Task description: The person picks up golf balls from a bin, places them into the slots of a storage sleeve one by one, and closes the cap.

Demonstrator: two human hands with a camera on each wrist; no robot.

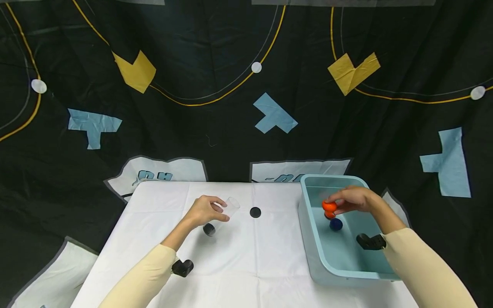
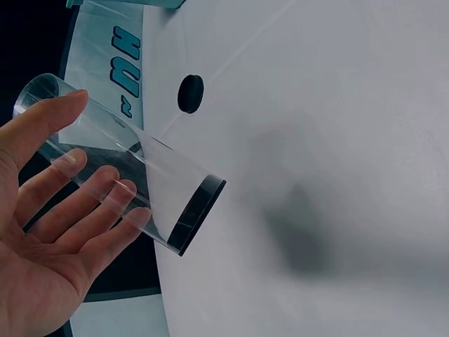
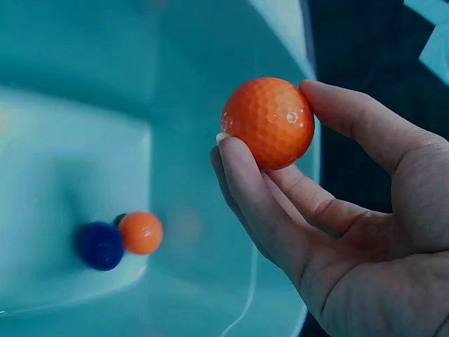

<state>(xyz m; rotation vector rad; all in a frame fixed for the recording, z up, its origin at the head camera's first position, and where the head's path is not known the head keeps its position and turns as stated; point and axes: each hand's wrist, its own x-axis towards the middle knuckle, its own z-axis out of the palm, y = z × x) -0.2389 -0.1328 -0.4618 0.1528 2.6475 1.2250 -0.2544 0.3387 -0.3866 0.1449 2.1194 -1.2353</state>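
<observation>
My left hand (image 1: pixel 206 211) grips a clear plastic tube (image 2: pixel 105 140) with a black cap on its lower end, tilted above the white table. The tube looks empty in the left wrist view. Over the light-blue bin (image 1: pixel 313 231), my right hand (image 1: pixel 352 199) pinches an orange golf ball (image 3: pixel 270 123) between thumb and fingertips. On the bin floor below lie a second orange ball (image 3: pixel 141 233) and a dark blue ball (image 3: pixel 100 246), side by side.
A black round lid (image 1: pixel 255 212) lies flat on the white tablecloth (image 1: pixel 231 273) between the tube and the bin. Behind the table hangs a black curtain (image 1: pixel 215 141) with blue and yellow tape shapes.
</observation>
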